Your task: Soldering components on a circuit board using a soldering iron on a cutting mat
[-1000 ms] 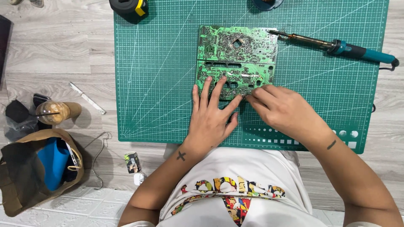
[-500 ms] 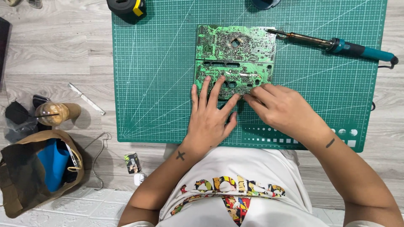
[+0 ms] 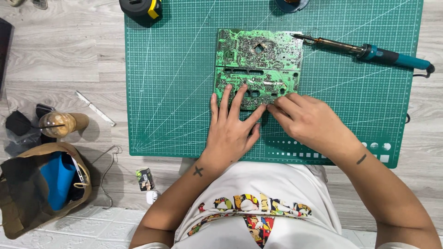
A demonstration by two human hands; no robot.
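A green circuit board (image 3: 258,64) lies solder side up near the middle of the green cutting mat (image 3: 175,92). The left hand (image 3: 233,129) presses flat on the board's near edge, fingers spread, grip released. The right hand (image 3: 309,121), at the board's 5 o'clock corner, pinches there with its fingertips; on what, I cannot tell. A soldering iron (image 3: 369,51) rests at the board's 2 o'clock.

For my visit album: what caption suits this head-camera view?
Both hands, left hand and right hand, rest on a green circuit board on a cutting mat, soldering iron alongside.
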